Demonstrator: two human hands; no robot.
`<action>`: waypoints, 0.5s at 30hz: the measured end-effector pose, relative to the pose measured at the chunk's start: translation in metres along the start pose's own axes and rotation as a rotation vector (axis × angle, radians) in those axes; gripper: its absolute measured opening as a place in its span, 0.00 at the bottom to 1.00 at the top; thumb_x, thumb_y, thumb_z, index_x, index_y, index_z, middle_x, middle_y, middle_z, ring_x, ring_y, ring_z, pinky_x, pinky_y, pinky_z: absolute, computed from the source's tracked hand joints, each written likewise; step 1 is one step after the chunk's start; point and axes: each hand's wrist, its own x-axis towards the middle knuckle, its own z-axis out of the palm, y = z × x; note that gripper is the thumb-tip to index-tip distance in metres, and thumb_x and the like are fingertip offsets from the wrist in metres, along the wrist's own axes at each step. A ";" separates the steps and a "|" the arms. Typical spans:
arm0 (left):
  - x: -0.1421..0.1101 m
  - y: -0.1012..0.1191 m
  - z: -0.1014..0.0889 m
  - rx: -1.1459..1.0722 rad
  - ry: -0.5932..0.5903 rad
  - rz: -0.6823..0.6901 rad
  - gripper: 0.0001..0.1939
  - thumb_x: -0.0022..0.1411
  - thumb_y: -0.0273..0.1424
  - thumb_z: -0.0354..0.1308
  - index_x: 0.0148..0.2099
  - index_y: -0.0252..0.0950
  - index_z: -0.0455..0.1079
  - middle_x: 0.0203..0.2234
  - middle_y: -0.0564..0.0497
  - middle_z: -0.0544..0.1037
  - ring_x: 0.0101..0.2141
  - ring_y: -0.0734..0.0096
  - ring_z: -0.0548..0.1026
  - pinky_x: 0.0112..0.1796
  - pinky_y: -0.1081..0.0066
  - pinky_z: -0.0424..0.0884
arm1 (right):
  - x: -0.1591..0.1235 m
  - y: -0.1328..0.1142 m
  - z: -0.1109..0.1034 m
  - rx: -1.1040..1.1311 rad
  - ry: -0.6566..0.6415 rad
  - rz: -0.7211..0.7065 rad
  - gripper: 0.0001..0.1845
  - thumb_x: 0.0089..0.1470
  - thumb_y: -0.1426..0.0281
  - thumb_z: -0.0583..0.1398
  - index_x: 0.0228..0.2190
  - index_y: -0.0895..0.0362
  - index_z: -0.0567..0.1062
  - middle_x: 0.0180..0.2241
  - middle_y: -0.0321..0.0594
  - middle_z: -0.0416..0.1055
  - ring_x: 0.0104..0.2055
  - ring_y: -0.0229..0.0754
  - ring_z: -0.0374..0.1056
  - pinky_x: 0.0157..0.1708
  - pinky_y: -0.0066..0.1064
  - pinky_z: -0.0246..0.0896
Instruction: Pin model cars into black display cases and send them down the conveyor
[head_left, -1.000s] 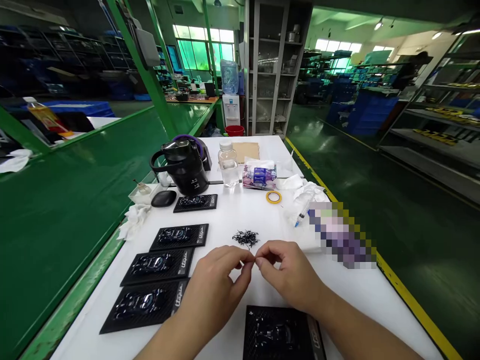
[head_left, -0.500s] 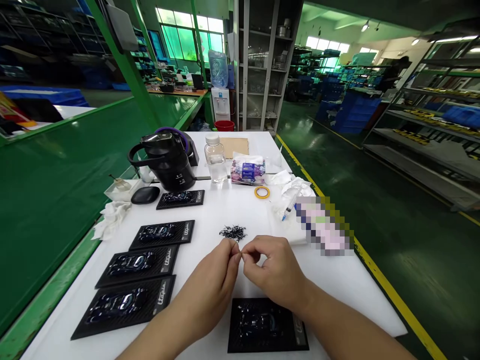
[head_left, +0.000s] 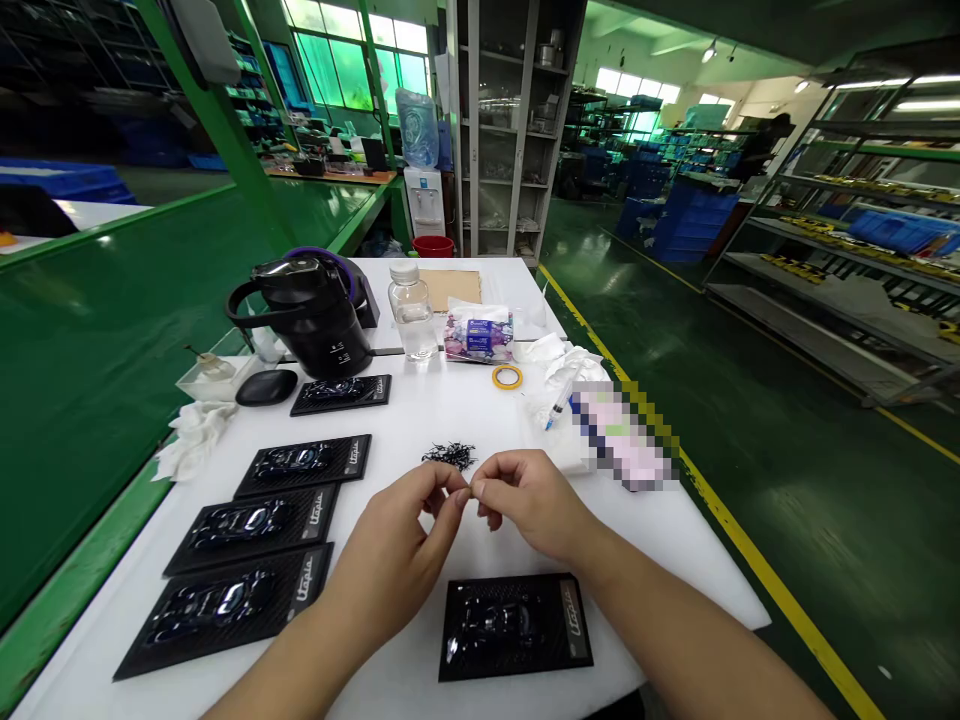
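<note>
White workbench (head_left: 660, 570), left hand (head_left: 390, 535) and right hand (head_left: 532, 505) meeting, fingers (head_left: 459, 497) pinched on something too fine to tell.

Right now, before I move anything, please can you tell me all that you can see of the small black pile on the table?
The small black pile is a loose, low heap of many thin, short, curled black strands; they are too small to tell their material. It lies directly on the white table, just beyond the left hand and the right hand, whose fingertips meet in front of it. Neither hand seems to touch it.
</note>
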 end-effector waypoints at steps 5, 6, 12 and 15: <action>-0.002 -0.002 0.000 0.088 0.148 0.223 0.10 0.66 0.35 0.52 0.35 0.39 0.71 0.28 0.54 0.75 0.30 0.72 0.71 0.34 0.72 0.66 | 0.001 -0.003 -0.002 0.099 -0.055 0.054 0.09 0.44 0.64 0.62 0.24 0.58 0.75 0.22 0.35 0.68 0.23 0.37 0.62 0.24 0.28 0.60; -0.002 -0.001 0.000 0.077 0.157 0.237 0.09 0.66 0.34 0.53 0.35 0.39 0.71 0.28 0.54 0.76 0.30 0.72 0.71 0.34 0.73 0.66 | 0.001 -0.003 -0.002 0.119 -0.069 0.067 0.09 0.44 0.64 0.62 0.24 0.58 0.75 0.21 0.35 0.68 0.22 0.37 0.62 0.24 0.29 0.60; 0.000 0.003 0.000 -0.078 0.083 0.075 0.10 0.65 0.37 0.55 0.34 0.39 0.73 0.29 0.55 0.77 0.30 0.73 0.72 0.34 0.73 0.66 | 0.002 -0.001 -0.005 0.199 -0.114 0.101 0.09 0.42 0.65 0.63 0.24 0.58 0.74 0.21 0.35 0.67 0.22 0.36 0.61 0.24 0.28 0.59; 0.001 0.001 0.000 -0.150 0.056 -0.004 0.11 0.65 0.38 0.55 0.34 0.39 0.72 0.28 0.56 0.77 0.30 0.73 0.73 0.33 0.73 0.67 | 0.003 -0.001 -0.005 0.214 -0.114 0.101 0.10 0.42 0.64 0.63 0.24 0.59 0.74 0.21 0.35 0.66 0.22 0.37 0.61 0.24 0.28 0.58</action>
